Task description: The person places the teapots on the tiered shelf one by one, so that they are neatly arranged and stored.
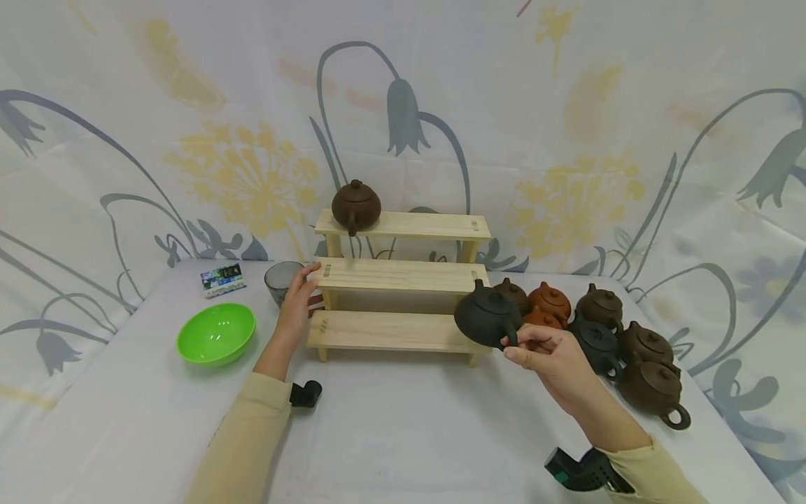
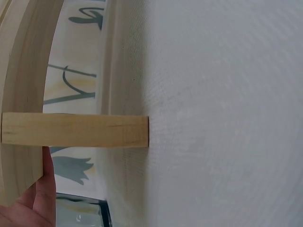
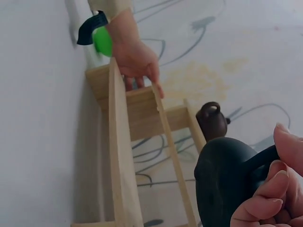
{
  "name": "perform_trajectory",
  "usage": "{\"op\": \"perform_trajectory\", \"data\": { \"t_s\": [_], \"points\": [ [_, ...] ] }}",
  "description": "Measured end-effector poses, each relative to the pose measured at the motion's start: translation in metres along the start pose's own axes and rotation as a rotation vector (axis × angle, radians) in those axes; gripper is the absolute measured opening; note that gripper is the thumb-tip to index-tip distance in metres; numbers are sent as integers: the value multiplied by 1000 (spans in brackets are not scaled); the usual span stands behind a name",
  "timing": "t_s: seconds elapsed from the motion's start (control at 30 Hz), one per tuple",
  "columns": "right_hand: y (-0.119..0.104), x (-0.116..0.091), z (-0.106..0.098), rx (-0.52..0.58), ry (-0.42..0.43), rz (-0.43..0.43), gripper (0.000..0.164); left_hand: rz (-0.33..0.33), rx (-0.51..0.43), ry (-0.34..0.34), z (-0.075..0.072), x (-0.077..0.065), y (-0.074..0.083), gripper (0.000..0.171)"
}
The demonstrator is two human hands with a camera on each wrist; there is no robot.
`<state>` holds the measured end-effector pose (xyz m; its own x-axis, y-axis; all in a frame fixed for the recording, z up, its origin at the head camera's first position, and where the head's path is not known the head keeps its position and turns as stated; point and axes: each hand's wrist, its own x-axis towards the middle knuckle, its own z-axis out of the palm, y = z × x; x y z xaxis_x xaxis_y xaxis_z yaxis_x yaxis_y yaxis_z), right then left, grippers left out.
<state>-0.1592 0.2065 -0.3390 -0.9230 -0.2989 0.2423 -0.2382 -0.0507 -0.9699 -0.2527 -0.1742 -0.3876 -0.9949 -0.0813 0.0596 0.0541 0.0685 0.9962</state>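
Observation:
A black clay teapot (image 1: pixel 488 315) is held up by its handle in my right hand (image 1: pixel 554 360), over the right end of the lowest board. Thumb and fingers pinch the handle in the right wrist view. My left hand (image 1: pixel 294 304) holds the left end of the middle board of a three-tier wooden stand (image 1: pixel 403 274), some fingers lying under the board. On the top tier, at the left, sits a brown teapot (image 1: pixel 356 205). In the left wrist view, the wooden leg (image 2: pixel 75 130) of the stand partly covers the board end, with fingers behind it.
Several brown, reddish and black teapots (image 1: pixel 648 385) crowd together on the right of the white-covered table (image 1: pixel 403 434). At the left are a green bowl (image 1: pixel 216 334), a small patterned box (image 1: pixel 223 280) and a grey glass (image 1: pixel 280 276) close beside the left hand. A floral cloth hangs behind.

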Motion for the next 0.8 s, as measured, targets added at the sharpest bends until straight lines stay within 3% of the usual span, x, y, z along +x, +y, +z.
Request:
{"op": "perform_trajectory", "data": {
  "t_s": [0.3, 0.53, 0.8],
  "points": [
    [-12, 36, 18, 80, 9, 26, 25, 1, 24, -2, 0, -1, 0, 43],
    [-24, 70, 33, 65, 62, 57, 17, -5, 19, 2, -2, -2, 0, 44],
    [-24, 108, 46, 29, 72, 6, 22, 6, -20, -4, -1, -1, 1, 43]
  ]
}}
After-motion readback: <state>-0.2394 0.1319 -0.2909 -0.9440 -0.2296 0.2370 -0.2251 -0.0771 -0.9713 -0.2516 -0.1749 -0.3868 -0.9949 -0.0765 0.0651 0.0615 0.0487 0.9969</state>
